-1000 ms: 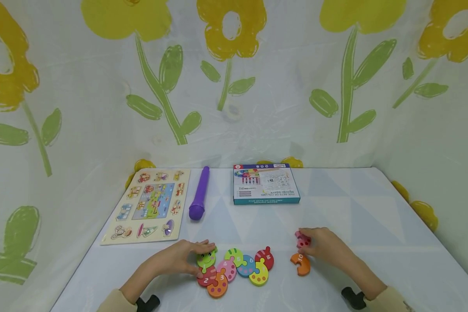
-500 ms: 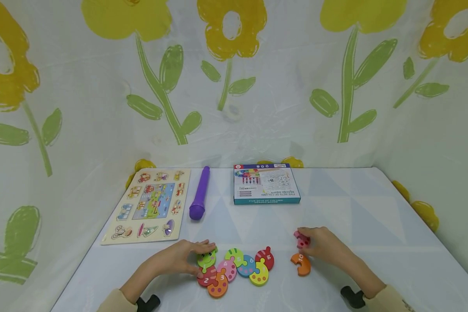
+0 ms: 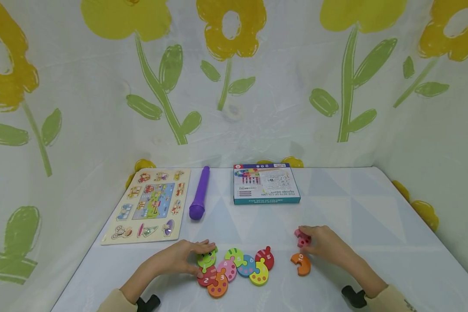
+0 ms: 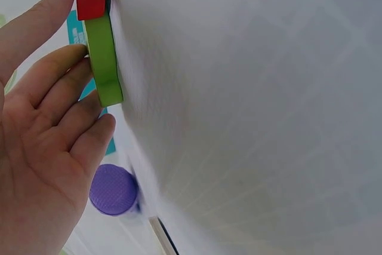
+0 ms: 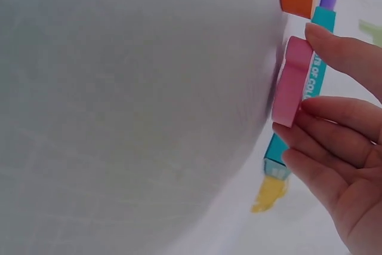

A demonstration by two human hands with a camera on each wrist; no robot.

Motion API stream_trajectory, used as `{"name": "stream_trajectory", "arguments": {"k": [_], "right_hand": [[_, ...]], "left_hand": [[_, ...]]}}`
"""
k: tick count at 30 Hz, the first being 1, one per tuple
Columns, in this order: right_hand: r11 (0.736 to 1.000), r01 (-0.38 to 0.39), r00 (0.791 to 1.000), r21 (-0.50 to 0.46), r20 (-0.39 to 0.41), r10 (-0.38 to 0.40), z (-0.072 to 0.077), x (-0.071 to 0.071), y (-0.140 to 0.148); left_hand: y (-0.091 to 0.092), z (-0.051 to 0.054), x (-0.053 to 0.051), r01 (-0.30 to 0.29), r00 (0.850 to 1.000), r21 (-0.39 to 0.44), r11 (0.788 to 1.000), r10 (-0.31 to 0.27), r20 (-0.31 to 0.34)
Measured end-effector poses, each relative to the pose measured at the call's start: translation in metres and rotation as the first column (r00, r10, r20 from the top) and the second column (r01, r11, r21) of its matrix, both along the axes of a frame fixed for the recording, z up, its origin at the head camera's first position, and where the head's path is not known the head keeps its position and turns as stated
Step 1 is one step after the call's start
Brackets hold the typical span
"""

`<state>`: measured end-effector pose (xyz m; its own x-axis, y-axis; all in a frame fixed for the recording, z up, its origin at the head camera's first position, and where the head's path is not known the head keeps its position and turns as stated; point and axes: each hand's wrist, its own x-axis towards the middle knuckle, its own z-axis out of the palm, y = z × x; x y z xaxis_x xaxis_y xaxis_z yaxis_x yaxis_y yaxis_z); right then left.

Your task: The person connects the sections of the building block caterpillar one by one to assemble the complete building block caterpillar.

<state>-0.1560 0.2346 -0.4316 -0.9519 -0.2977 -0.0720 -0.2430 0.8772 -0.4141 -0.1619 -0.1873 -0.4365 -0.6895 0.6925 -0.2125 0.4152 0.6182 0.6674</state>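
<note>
A caterpillar number puzzle lies partly joined on the table, with a green smiling head piece (image 3: 206, 259), a red piece numbered 2 (image 3: 206, 281) and several more coloured pieces curving right to a red piece numbered 8 (image 3: 266, 258). My left hand (image 3: 175, 260) grips its left end, thumb on the red piece and fingers at the green head. Apart on the right, my right hand (image 3: 327, 247) pinches a pink spotted puzzle piece (image 5: 291, 82) between thumb and fingers, low at the tabletop. Just in front of it lies an orange piece numbered 10 (image 3: 303, 265).
Toward the back left lies a wooden peg puzzle board (image 3: 182, 190), with a purple toy microphone (image 3: 200, 195) beside it. A flat boxed toy (image 3: 266, 184) lies at the table's back edge. Behind hangs a flower-printed curtain (image 3: 281, 86).
The pink piece and my right hand have shifted very slightly. My left hand and the joined puzzle pieces stay where they were.
</note>
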Motion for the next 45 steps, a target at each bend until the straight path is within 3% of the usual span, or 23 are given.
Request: {"name": "stream_trajectory", "arguments": {"k": [10,21,45], "right_hand": [[0.997,-0.062,0.998,-0.051,-0.036,0.06,0.007,-0.002,0.001],[0.985,-0.149,0.989,-0.084,-0.008,0.149,0.011,-0.005,-0.009],[0.944,-0.314,0.946,-0.101,0.047,0.319,0.011,-0.014,-0.027]], "left_hand": [[-0.001,-0.001,-0.001,0.002,1.0,0.011,1.0,-0.002,0.006],[0.0,-0.001,-0.001,-0.006,1.0,0.006,1.0,0.005,0.016],[0.001,-0.002,-0.001,-0.019,0.999,0.004,1.0,0.019,0.033]]}}
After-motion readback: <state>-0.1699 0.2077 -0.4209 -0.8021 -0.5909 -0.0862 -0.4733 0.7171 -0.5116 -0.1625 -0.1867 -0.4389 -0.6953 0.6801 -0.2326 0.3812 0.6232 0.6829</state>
